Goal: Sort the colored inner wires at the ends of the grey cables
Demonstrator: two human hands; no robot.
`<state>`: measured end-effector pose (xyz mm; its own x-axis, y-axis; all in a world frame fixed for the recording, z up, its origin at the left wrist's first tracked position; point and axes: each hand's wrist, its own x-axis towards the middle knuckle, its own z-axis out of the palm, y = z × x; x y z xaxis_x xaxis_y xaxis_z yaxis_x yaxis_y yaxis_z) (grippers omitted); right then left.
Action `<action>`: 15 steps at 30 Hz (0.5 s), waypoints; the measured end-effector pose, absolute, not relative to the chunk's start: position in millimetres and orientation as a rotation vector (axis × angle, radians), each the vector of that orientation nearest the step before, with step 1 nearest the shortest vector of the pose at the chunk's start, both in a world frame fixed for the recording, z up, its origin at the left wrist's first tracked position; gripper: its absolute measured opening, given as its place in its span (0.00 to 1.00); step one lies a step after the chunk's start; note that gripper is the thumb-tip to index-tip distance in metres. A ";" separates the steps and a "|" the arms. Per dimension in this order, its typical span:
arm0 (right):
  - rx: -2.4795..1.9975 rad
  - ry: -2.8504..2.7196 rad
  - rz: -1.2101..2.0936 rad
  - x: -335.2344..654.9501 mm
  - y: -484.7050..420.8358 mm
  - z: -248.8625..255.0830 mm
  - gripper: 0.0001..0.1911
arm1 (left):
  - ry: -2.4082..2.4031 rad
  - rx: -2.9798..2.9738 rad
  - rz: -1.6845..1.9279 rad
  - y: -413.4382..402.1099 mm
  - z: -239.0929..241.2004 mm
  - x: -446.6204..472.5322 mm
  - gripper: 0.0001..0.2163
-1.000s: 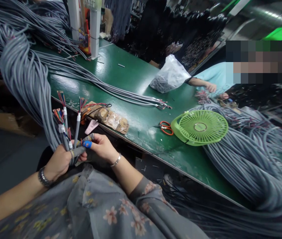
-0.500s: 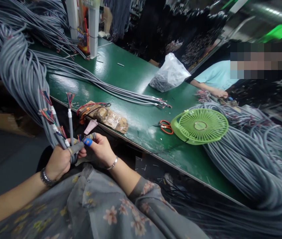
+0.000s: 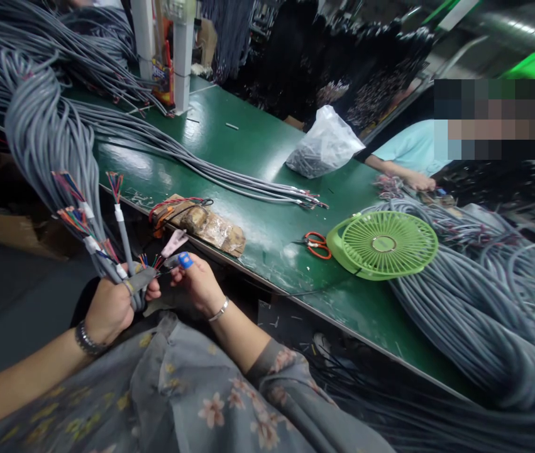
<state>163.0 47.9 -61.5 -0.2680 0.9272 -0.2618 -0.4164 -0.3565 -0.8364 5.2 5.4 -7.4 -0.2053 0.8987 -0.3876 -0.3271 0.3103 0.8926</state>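
My left hand point(image 3: 112, 305) is closed around a bunch of grey multi-core cables point(image 3: 128, 242), whose stripped ends stick up with white collars and fanned coloured wires point(image 3: 115, 182). Grey wrapping covers a finger of this hand. To its right, my right hand point(image 3: 201, 286) has blue tape on the thumb and a grey-wrapped forefinger. Its thumb and forefinger pinch at the thin coloured wires point(image 3: 158, 260) of one cable end; the exact grip is partly hidden. Just beyond the fingertips lies a pale pink strip point(image 3: 175, 243) at the table edge.
On the green table point(image 3: 267, 251) lie a taped block point(image 3: 215, 229), orange-handled scissors point(image 3: 318, 245), a green fan point(image 3: 383, 245) and a plastic bag point(image 3: 326, 141). Thick cable bundles point(image 3: 53, 138) drape at left, with more cables point(image 3: 465, 308) at right. A co-worker's hand point(image 3: 420, 181) is across the table.
My right hand has moved slightly right, away from my left hand. The cable ends in my left hand have tilted left and spread apart. The view has shifted a little.
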 end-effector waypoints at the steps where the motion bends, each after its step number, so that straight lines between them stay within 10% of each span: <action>1: -0.975 -0.754 1.794 164.4 51.5 -60.5 0.28 | 1.323 0.587 1.252 5.2 -7.0 5.1 0.14; 15: -0.943 -0.776 1.559 141.9 75.8 -59.7 0.31 | 1.148 0.620 1.163 18.3 3.5 5.6 0.19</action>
